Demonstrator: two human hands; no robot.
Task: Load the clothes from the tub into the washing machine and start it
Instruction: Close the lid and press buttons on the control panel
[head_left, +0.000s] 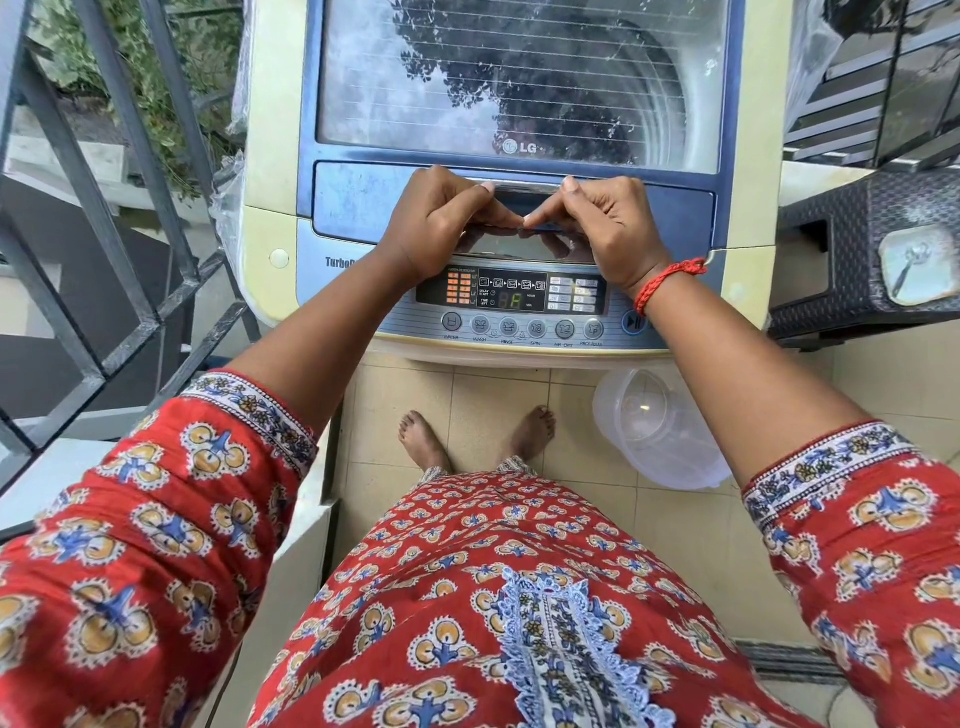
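Both hands make my grip at the lid handle (524, 189) of the washing machine (519, 156): left hand (441, 218) and right hand (605, 228) have fingers curled narrow around the handle's front edge, index fingertips meeting at its middle. I see the glass lid (519, 78) lying closed. Below my wrists, the control panel (511, 299) shows a lit display. On the floor (493, 395) beside the machine sits a clear plastic tub (660, 436), to my right.
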